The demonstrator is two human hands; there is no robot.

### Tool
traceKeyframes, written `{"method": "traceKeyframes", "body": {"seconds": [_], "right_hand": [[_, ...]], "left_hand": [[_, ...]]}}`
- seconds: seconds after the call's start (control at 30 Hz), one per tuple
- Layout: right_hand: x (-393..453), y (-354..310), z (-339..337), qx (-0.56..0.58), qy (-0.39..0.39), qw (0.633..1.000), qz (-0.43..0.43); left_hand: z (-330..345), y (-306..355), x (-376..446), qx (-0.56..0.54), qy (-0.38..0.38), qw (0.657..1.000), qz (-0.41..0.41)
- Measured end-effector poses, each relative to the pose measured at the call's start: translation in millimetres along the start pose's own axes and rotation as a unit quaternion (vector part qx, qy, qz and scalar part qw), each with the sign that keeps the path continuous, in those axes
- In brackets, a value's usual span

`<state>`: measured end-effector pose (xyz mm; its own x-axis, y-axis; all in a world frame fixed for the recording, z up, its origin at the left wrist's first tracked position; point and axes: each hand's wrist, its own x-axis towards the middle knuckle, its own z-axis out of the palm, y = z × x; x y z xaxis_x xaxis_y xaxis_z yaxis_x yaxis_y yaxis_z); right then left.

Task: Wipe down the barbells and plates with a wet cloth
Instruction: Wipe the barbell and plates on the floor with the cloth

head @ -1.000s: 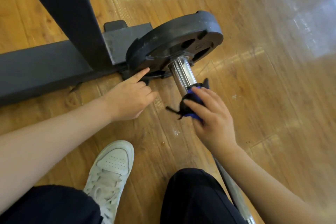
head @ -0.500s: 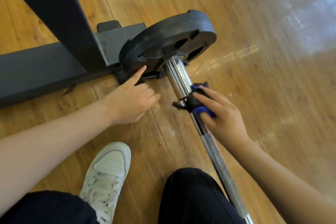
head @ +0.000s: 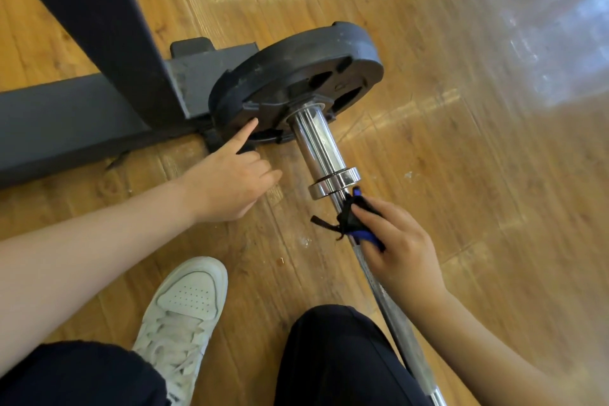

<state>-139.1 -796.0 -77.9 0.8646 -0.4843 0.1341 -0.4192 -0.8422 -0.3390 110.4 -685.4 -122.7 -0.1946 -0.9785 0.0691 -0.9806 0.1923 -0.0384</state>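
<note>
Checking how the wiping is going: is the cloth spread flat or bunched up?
Bunched up. The cloth is wadded around the barbell shaft, gripped by the right hand, loose ends sticking out.

Dark metal rack frame on wooden floor; white sneaker, dark trousers.

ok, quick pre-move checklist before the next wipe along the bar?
1. Cloth in the right hand: ok, fingers curled round it.
2. Cloth on the bar: ok, wrapped on the thin shaft just below the collar.
3. Plate steadied: ok, left hand has its index finger on the plate face.
4. Path down the shaft: not ok, the knee sits close beside it.
5. Cloth wet: cannot tell.
6. Sleeve clean: cannot tell, only shiny.
</note>
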Motion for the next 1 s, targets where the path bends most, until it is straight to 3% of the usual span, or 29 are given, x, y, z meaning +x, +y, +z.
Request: {"method": "traceKeyframes", "body": {"seconds": [0.1, 0.17, 0.23, 0.33, 0.4, 0.47, 0.53, 0.6, 0.7, 0.83, 0.93, 1.0], "right_hand": [[4.9, -1.7, 5.1, -0.006, -0.038, 0.999, -0.021], [4.3, 9.6, -2.0, 0.012, -0.081, 0.996, 0.017], [10.0, 20.9, -18.2, 0.039, -0.076, 0.993, 0.077], [41.5, 20.4, -41.7, 0.078, 0.056, 0.989, 0.108], [71.7, 15.2, -48.7, 0.09, 0.14, 0.982, 0.088], [105.9, 9.4, -48.2, 0.106, 0.203, 0.971, 0.061], [138.4, -0.4, -44.0, 0.117, 0.227, 0.967, 0.026], [160.7, -8.5, -38.2, 0.112, 0.196, 0.974, -0.029], [173.5, 0.2, -34.7, 0.113, 0.14, 0.982, -0.06], [195.9, 26.5, -50.3, 0.162, 0.158, 0.973, -0.047], [215.4, 35.0, -56.1, 0.131, 0.022, 0.96, -0.248], [227.6, 52.5, -61.4, 0.094, -0.048, 0.939, -0.328]], "left_hand": [[-7.4, 3.0, 3.2, -0.034, 0.004, 0.999, -0.006], [-14.0, 7.8, 5.8, -0.071, 0.035, 0.997, -0.021], [-22.3, 13.0, 8.7, -0.107, 0.076, 0.991, -0.02], [-41.4, 12.8, 23.2, -0.119, 0.178, 0.976, -0.021], [-53.8, 8.3, 35.4, -0.101, 0.237, 0.963, -0.075], [-60.4, -0.7, 44.1, -0.078, 0.242, 0.951, -0.179], [-62.5, -15.4, 45.8, -0.081, 0.189, 0.94, -0.271], [-61.2, -31.8, 41.6, -0.1, 0.128, 0.933, -0.322], [-57.4, -45.3, 32.8, -0.158, 0.088, 0.931, -0.318], [-58.3, -47.5, 39.2, -0.245, 0.137, 0.912, -0.3], [-59.4, -55.4, 53.8, -0.288, 0.164, 0.895, -0.299], [-59.3, -65.6, 62.3, -0.333, 0.17, 0.861, -0.345]]}}
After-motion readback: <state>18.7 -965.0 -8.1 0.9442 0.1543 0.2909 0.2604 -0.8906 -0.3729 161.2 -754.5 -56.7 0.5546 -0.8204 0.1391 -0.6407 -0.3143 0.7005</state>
